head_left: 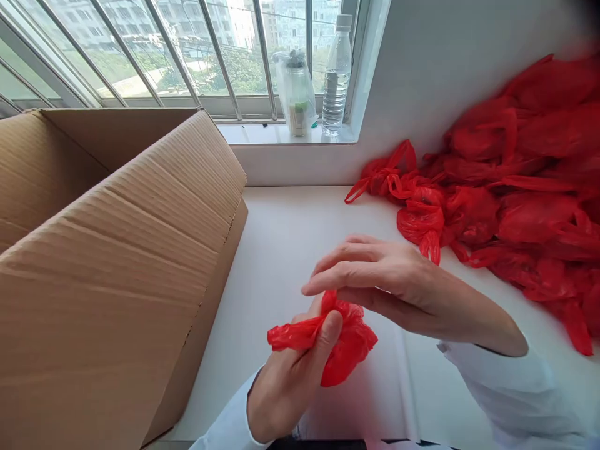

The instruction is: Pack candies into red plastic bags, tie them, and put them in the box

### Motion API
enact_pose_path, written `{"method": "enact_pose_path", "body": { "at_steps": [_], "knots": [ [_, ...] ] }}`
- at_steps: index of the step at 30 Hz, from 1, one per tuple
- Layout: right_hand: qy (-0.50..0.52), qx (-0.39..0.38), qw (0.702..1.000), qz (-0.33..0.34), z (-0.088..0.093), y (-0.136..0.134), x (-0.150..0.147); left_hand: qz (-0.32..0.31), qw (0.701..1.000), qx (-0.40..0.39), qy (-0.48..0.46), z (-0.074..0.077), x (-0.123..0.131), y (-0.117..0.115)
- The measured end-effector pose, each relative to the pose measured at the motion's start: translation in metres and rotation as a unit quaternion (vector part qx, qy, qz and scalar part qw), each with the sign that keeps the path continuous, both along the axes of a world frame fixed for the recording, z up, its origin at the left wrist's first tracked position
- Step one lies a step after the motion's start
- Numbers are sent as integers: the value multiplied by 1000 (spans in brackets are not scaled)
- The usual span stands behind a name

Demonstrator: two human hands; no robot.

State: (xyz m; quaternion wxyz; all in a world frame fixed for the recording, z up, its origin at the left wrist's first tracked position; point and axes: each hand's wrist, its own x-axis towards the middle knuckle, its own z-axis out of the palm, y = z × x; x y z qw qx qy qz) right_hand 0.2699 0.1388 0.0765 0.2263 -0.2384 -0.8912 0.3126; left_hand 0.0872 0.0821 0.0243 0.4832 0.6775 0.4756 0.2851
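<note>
A crumpled red plastic bag (349,350) is gripped in my left hand (293,375), the thumb pressed over it. One twisted end of the bag sticks out to the left past the thumb, and the fuller part bulges to the right. Just above it is my right hand (384,281), palm down with its fingers stretched out to the left. The right fingers reach over the top of the bag; whether they touch it I cannot tell. Both hands are above the white table (290,231).
A large open cardboard box (140,250) stands on the left. Many knotted red bags (529,206) are heaped against the wall on the right. On the sill of the barred window are a clear water bottle (335,87) and a jar in a plastic bag (297,100).
</note>
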Motion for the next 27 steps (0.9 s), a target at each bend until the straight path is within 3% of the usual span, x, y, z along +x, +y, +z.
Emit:
{"method": "enact_pose_path", "body": {
  "at_steps": [3,6,11,16,19,22,24,27],
  "knots": [
    [-33,-34,999,-7,-23,7,15,-7,984,-146,-99,-4,-1,4],
    [42,-76,995,-52,-44,6,20,-27,954,-239,-177,-11,-3,11],
    [132,-156,973,-110,-54,2,17,-109,923,-277,-242,-14,-5,20],
    [231,-305,915,-132,-58,1,14,-98,933,-255,-236,-10,-11,20],
    [264,-234,928,-123,-58,-8,12,-85,932,-251,-248,-10,-15,20],
    [204,-56,977,-18,-52,-24,10,-75,907,-286,-301,-11,-20,21],
    [128,33,991,36,-48,-33,10,-95,897,-298,-312,-10,-24,23],
    [54,57,995,65,-42,-39,14,-145,916,-255,-272,-7,-27,22]
  ]
}}
